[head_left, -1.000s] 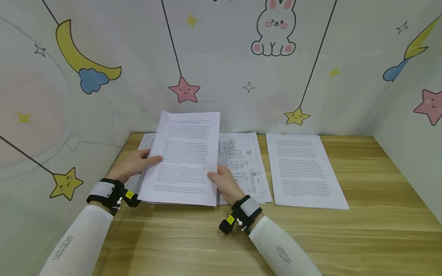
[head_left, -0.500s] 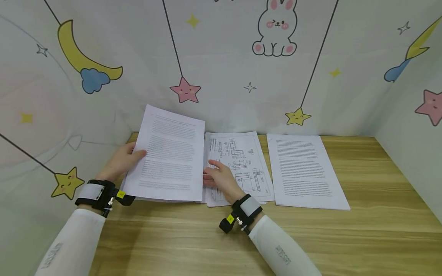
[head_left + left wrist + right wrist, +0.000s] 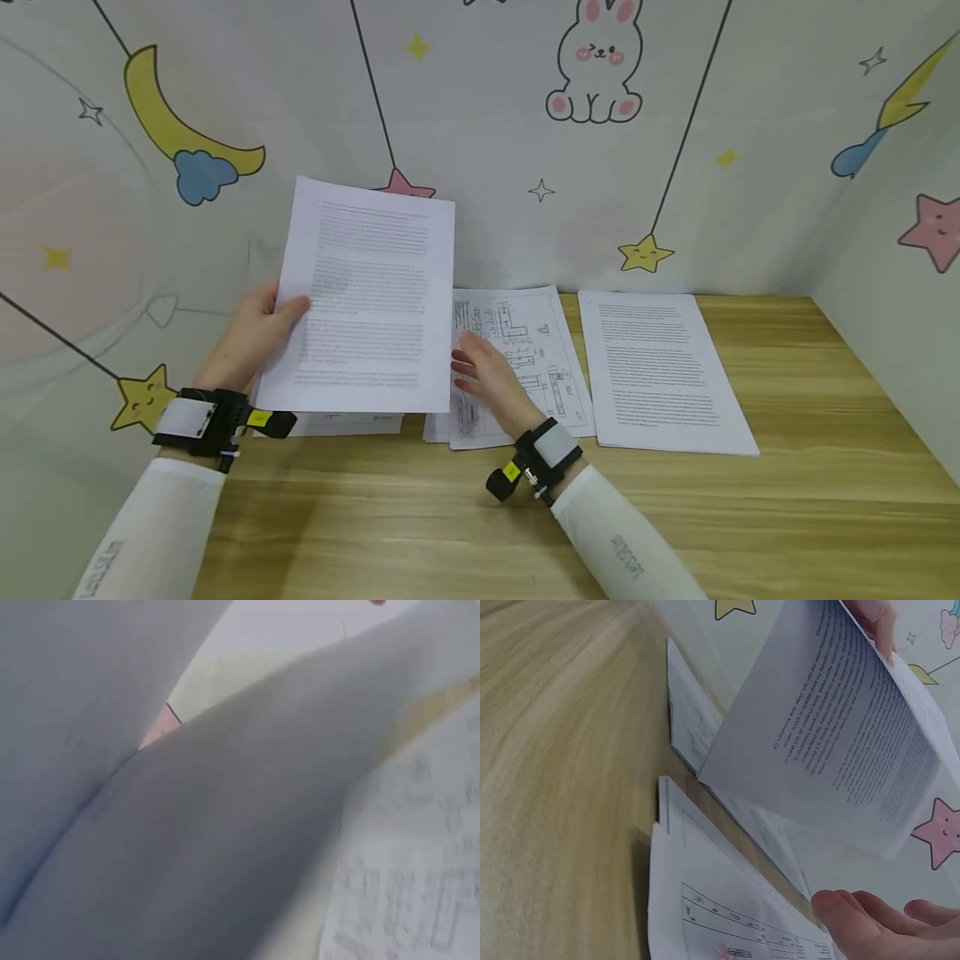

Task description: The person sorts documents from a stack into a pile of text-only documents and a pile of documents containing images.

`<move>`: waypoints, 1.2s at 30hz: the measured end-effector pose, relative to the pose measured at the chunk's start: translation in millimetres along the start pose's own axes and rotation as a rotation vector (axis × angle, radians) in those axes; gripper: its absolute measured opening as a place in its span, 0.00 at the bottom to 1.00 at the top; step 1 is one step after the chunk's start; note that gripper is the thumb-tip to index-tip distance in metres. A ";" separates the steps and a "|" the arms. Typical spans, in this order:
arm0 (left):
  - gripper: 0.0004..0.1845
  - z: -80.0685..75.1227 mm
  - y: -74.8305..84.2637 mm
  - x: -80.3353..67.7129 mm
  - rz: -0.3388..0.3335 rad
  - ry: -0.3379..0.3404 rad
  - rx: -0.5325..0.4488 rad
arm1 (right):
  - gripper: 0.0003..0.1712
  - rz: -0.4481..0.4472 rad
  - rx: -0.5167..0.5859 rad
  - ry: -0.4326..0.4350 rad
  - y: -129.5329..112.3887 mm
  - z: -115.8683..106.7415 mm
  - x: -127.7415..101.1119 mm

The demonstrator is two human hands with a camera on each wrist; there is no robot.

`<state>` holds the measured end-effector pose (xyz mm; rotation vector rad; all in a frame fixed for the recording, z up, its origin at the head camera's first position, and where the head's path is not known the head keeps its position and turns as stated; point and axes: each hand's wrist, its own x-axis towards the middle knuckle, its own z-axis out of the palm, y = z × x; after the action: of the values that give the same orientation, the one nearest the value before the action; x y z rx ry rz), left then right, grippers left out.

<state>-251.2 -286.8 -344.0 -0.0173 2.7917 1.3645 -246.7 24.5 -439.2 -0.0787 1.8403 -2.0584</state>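
Observation:
My left hand (image 3: 247, 337) pinches the left edge of some printed text sheets (image 3: 367, 300), thumb on the front face. They are raised above the table and tilted up against the view of the wall. In the left wrist view, blurred paper (image 3: 225, 780) fills most of the picture. My right hand (image 3: 495, 383) holds nothing; its fingers are loosely bent near the sheets' right edge, over a stack of technical drawings (image 3: 558, 396). Another paper stack (image 3: 345, 423) lies beneath the raised sheets, mostly hidden by them.
To the right lies a stack of text pages (image 3: 663, 375) on the wooden table (image 3: 420, 517). A white cloth wall (image 3: 495, 100) with cartoon prints rises behind the table and along both sides.
My right hand has let go of the text sheets. My left hand has carried them left and then up, uncovering more of the drawings and the front edge of the stack below.

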 end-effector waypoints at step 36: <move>0.28 128.1 35.9 12.8 0.109 -0.205 -0.296 | 0.32 -0.063 -0.065 0.249 -30.3 -81.6 -29.1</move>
<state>-261.6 -163.6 -394.7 0.2551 2.4367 1.6865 -250.5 113.1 -415.4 0.1083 2.0759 -2.1322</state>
